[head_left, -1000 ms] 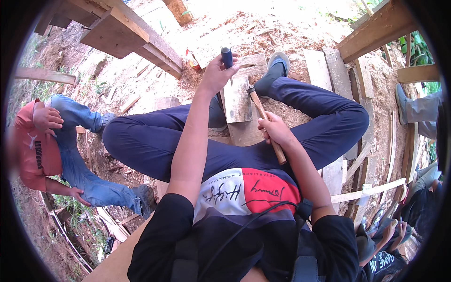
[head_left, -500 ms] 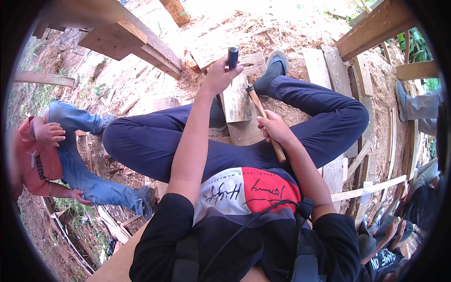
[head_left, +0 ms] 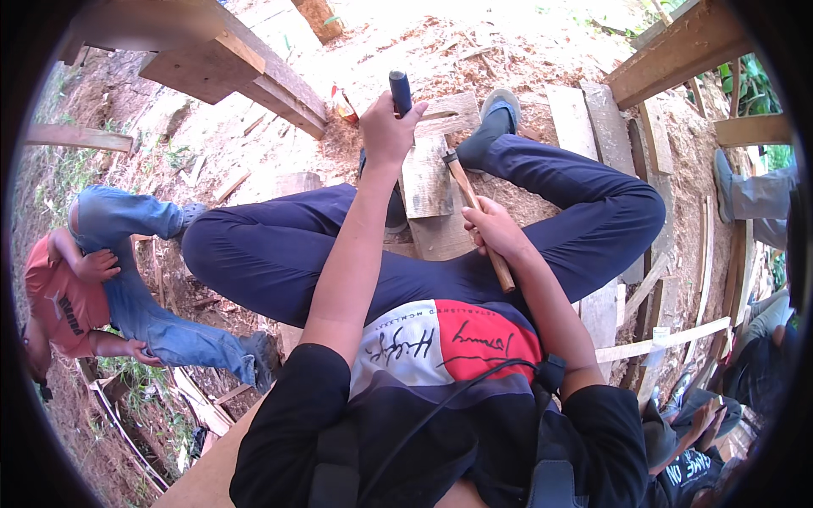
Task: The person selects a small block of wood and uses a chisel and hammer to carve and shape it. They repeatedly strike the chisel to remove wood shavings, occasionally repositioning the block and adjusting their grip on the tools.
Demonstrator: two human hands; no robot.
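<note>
Ground (head_left: pixel 474 52) lies open well beyond the block (head_left: pixel 428 182); left hand (head_left: pixel 389 135) clasps a dark handle (head_left: pixel 400 93), butt away; right hand (head_left: pixel 494 229) grips a wooden-handled tool (head_left: pixel 465 184) slanting far-left beside the block's edge.

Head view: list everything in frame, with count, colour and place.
Blue-handled tool: 1, dark blue, upper centre
Wooden-handled tool: 1, brown, centre
Wood block: 1, pale, centre
Boards: several, grey-brown, right
Beams: several, brown, upper corners
Ground: one, brown, throughout
Sandal: 1 clear, grey-blue, upper centre
Nearby person: 1, orange top, blue jeans, left
Other people: at least 2, mostly dark clothing, right
Shirt: 1, black, white, red, lower centre
Legs: 2, navy trousers, centre
Left hand: 1, bare, holding blue-handled tool
Right hand: 1, bare, holding wooden-handled tool
</note>
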